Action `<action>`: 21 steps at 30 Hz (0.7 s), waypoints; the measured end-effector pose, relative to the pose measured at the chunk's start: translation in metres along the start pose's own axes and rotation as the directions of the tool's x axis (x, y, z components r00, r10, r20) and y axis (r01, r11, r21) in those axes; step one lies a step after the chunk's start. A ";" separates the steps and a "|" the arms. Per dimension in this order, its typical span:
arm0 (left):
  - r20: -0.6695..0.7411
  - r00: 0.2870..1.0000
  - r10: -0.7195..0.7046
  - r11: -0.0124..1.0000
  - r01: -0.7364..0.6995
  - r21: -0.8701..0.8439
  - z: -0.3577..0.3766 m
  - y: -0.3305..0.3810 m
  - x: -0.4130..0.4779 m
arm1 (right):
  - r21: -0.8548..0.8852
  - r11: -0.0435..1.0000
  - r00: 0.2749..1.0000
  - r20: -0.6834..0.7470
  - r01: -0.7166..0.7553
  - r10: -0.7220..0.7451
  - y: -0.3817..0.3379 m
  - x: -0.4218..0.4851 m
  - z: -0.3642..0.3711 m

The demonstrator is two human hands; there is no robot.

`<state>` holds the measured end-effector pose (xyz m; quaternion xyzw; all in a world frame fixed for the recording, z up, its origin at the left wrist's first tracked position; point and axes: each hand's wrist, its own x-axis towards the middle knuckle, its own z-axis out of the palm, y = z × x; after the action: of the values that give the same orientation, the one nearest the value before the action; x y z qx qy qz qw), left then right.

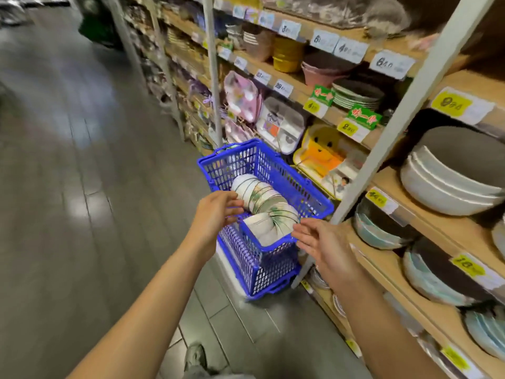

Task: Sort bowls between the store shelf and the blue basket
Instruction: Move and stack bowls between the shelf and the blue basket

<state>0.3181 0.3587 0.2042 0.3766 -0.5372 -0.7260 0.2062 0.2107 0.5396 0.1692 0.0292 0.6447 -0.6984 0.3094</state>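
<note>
Blue plastic basket (254,258) stands low at the foot of the shelf (426,220), and a nested row of white bowls (262,201) lies on its side inside it — so the sorting looks only partly done. At either end of the row the left hand (216,212) and the right hand (322,242) reach in, fingers spread and released, gripping nothing. Grey plank floor (82,187) runs down a shop aisle; the wooden shelves carry bigger bowls (451,173), plates and yellow price tags.
</note>
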 end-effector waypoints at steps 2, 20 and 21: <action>0.001 1.000 -0.012 1.000 0.012 0.025 -0.021 -0.001 0.019 | -0.017 1.000 1.000 -0.019 -0.024 0.024 0.007 0.014 0.021; 0.201 0.973 -0.116 0.973 0.071 0.219 -0.119 0.055 0.220 | 0.008 0.996 0.963 -0.255 -0.090 0.089 0.002 0.135 0.187; 0.214 0.968 -0.130 0.970 0.079 0.231 -0.115 0.057 0.231 | 0.009 0.996 0.961 -0.260 -0.092 0.091 0.000 0.146 0.189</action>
<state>0.2543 0.1049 0.1666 0.3395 -0.6137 -0.7101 0.0617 0.1608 0.3080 0.1361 0.1501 0.6788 -0.6724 0.2541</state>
